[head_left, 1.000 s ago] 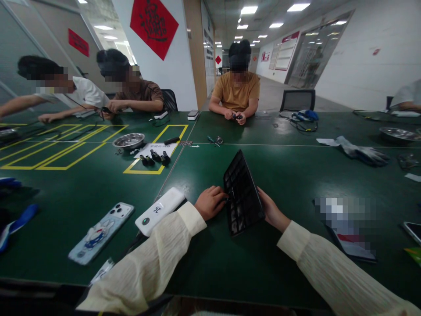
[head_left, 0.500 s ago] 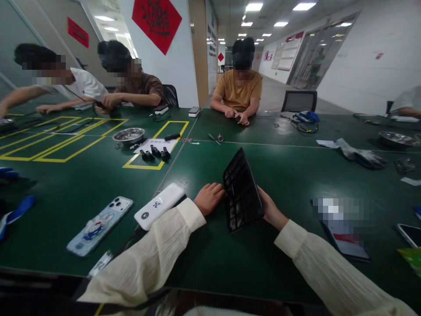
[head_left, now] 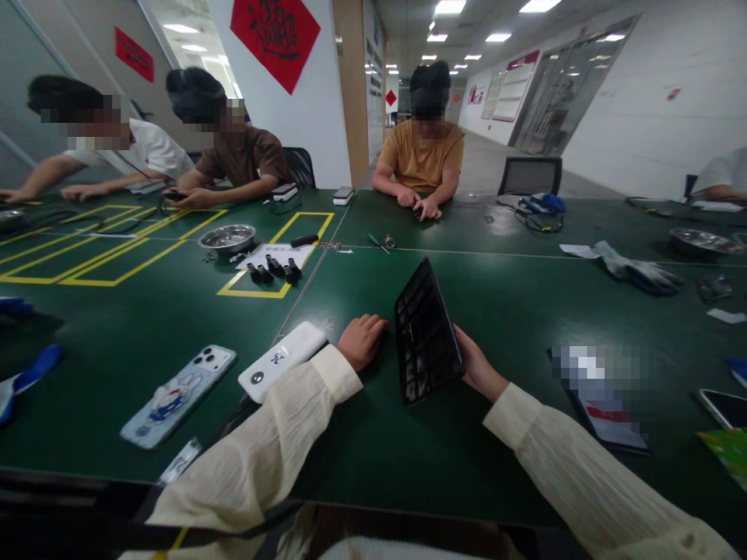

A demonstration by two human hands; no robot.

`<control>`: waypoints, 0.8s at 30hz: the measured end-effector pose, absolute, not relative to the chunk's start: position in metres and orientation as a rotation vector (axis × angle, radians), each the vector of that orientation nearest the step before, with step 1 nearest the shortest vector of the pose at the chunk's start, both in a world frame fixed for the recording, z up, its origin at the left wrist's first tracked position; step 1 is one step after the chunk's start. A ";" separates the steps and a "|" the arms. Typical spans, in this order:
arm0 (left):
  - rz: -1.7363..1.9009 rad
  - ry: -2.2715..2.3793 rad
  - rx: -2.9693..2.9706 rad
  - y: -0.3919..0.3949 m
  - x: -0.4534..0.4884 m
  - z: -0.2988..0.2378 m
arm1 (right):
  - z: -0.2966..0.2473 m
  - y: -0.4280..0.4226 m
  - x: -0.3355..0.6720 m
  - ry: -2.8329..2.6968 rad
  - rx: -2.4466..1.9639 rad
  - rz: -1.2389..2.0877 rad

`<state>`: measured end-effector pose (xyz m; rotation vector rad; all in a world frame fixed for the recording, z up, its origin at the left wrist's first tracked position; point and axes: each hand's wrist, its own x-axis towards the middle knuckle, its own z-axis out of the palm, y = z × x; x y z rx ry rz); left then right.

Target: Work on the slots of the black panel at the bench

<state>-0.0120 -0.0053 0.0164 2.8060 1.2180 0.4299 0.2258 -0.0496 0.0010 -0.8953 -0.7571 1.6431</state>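
Observation:
My right hand (head_left: 479, 364) grips the right side of a black tablet (head_left: 427, 336) and holds it tilted up on edge above the green table. The tablet's dark glossy screen faces left and shows a grid of pictures. To its left, my left hand (head_left: 362, 341) rests palm down on the table with nothing in it, its fingers loosely stretched toward the tablet and just apart from it. Beside my left wrist lies a white power bank (head_left: 283, 362). A phone in a blue rabbit case (head_left: 178, 397) lies further left.
Several black cylindrical parts (head_left: 274, 269) sit near a metal bowl (head_left: 227, 238) on the left. A screwdriver (head_left: 378, 243) lies ahead. Gloves (head_left: 636, 268) and a dark flat device (head_left: 604, 404) are on the right. A person in a mustard shirt (head_left: 420, 155) sits opposite; others sit at left.
My left hand has drawn slightly left, away from the tablet's edge. My right hand keeps the tablet almost where it was. A person at the left has lowered their hands.

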 end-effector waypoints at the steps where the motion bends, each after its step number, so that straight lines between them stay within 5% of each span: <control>1: 0.422 1.218 2.820 -0.004 -0.014 0.018 | 0.002 -0.050 0.226 -0.764 -0.899 1.646; 13: -0.197 1.590 2.684 -0.008 -0.019 0.037 | 0.002 -0.050 0.225 -0.735 -0.886 1.665; 24: 0.058 1.565 2.582 -0.017 -0.005 0.028 | 0.010 -0.052 0.224 -0.749 -0.916 1.656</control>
